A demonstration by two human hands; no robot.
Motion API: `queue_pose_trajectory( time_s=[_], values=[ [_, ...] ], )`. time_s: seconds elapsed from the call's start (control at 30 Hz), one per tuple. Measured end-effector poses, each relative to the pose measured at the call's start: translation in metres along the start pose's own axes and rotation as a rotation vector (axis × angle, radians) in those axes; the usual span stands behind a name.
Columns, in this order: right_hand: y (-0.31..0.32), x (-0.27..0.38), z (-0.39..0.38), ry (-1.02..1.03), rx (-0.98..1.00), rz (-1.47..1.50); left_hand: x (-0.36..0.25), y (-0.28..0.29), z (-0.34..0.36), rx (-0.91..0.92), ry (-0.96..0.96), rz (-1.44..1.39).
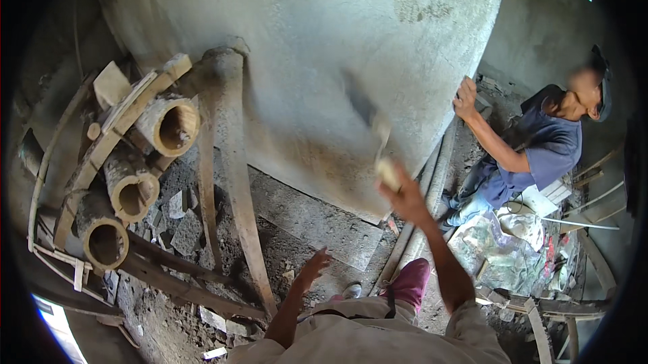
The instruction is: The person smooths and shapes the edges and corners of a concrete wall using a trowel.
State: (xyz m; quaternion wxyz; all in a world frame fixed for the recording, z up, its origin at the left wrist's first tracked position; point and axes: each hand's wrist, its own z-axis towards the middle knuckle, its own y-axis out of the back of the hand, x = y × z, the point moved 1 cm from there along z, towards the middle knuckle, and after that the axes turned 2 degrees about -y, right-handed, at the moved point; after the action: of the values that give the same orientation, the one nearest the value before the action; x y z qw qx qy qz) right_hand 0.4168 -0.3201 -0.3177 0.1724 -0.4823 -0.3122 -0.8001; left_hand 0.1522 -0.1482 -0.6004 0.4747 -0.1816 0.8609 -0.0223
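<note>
My right hand (408, 199) grips the pale handle of a trowel (359, 102), whose dark blade is blurred against a large grey plastered panel (304, 20). Whether the blade touches the surface, I cannot tell. Lower and to the left, my left hand (312, 268) hangs with fingers apart and nothing in it, near an upright wooden plank (239, 182). A co-worker’s hand (466, 99) holds the right edge of the panel.
The co-worker (547, 141) is at the right beside plastic sheeting (496, 239) and scrap. Thick hollow tubes (145, 124) are stacked among timber at the left. Rubble (182, 232) lies below the panel, and long poles (422, 229) run past my feet.
</note>
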Motion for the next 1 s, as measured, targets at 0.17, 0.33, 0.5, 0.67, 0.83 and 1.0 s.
queue_pose_trajectory(
  time_s=[0.17, 0.33, 0.5, 0.67, 0.83, 1.0],
  values=[
    [0.026, 0.107, 0.095, 0.194, -0.250, -0.279, 0.143, 0.037, -0.059, 0.042, -0.081, 0.786],
    [0.007, -0.017, 0.112, -0.217, -0.075, -0.507, 0.188, 0.020, -0.065, 0.186, 0.355, 0.541],
    [-0.054, -0.056, 0.098, -0.172, 0.056, -0.794, 0.172, 0.033, -0.066, -0.130, 0.212, 0.461],
    [-0.016, 0.095, 0.177, 0.003, -0.273, -0.524, 0.172, 0.024, -0.077, 0.053, 0.367, 0.265],
    [-0.053, -0.085, 0.143, 0.208, -0.257, -0.944, 0.164, 0.013, -0.081, 0.165, 0.379, 0.282],
    [-0.026, -0.172, 0.029, -0.314, 0.362, -0.937, 0.146, 0.020, -0.077, 0.161, 0.429, 0.300]
  ],
)
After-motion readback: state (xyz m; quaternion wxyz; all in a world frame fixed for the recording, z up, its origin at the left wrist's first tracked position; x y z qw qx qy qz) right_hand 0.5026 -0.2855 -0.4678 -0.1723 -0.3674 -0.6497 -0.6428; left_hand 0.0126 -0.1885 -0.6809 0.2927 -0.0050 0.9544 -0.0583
